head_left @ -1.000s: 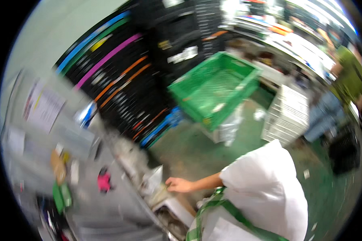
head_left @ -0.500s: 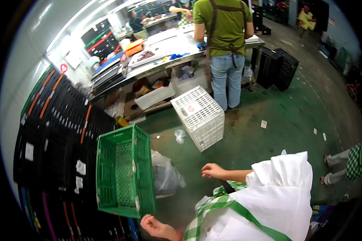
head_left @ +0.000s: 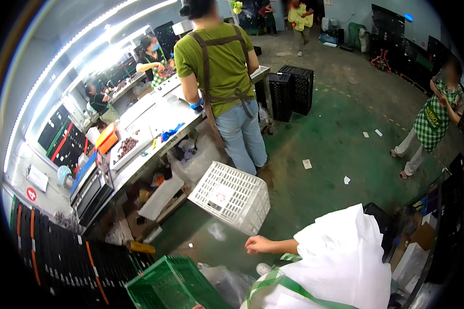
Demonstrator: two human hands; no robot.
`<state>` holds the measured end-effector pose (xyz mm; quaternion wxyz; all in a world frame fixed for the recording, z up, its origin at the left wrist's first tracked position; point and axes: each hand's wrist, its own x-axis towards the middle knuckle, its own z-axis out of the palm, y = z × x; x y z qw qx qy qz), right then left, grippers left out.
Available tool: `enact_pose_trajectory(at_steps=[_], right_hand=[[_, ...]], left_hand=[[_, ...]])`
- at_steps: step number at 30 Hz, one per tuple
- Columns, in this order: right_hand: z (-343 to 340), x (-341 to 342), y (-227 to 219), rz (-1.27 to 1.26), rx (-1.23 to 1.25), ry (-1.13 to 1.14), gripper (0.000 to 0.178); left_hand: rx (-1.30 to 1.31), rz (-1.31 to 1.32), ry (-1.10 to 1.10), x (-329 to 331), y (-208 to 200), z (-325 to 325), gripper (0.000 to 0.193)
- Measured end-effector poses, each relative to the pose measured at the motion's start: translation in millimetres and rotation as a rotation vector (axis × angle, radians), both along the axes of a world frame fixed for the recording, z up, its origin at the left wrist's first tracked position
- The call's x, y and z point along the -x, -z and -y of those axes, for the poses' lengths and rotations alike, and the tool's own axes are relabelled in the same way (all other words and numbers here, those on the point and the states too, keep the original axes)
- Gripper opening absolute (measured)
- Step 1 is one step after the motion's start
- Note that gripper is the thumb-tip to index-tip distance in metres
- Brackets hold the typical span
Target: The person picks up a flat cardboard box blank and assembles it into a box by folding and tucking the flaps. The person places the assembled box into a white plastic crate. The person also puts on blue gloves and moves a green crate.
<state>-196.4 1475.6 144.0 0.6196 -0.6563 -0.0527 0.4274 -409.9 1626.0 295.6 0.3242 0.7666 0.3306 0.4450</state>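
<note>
My right hand is held out in front of me with its fingers loosely bent and nothing visible in them. It is just below the near corner of an upturned white plastic crate and looks apart from it. Only a sliver of my left hand shows at the bottom edge, by the side of a green slatted crate; its fingers are hidden. The green crate is partly cut off by the lower edge. Beside it sits a clear plastic bag.
A person in a green shirt stands at a long worktable beyond the white crate. Stacked black crates line the left. Black crates stand further back. Another person in a checkered apron is at right. Paper scraps dot the floor.
My view has swung up and to the right, so the green crate sits lower and my left hand is nearly out of frame. The person at right now shows much more fully.
</note>
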Motion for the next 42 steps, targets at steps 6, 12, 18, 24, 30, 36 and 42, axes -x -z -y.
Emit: enact_pose_trajectory(at_steps=[6, 12, 18, 24, 30, 36, 42], right_hand=[[-41.3, -52.5, 8.7, 0.126, 0.010, 0.161, 0.021], [-60.9, -118.5, 22.3, 0.107, 0.044, 0.368, 0.016], [-114.6, -191.7, 3.7, 0.114, -0.109, 0.437, 0.016], [-164.7, -223.3, -5.8, 0.247, -0.066, 0.416, 0.014], [-200.1, -244.5, -14.2, 0.145, -0.043, 0.559, 0.019], [-247.8, -265.2, 9.3, 0.018, -0.084, 0.891, 0.014], [-317.0, -274.2, -2.9, 0.104, -0.119, 0.746, 0.019]], left_hand=[[0.152, -0.058, 0.184, -72.4, 10.1, -85.2, 0.008], [0.125, -0.080, 0.341, -177.4, 5.7, -143.1, 0.002], [0.076, -0.071, 0.519, -265.3, -9.3, -176.3, 0.005], [0.066, -0.092, 0.655, -322.5, 0.8, -210.2, 0.007], [0.114, -0.098, 0.810, -387.0, 5.3, -254.4, 0.007], [0.076, -0.131, 0.996, -455.1, -3.6, -334.9, 0.007], [0.148, -0.130, 1.041, -493.9, 7.7, -381.8, 0.009]])
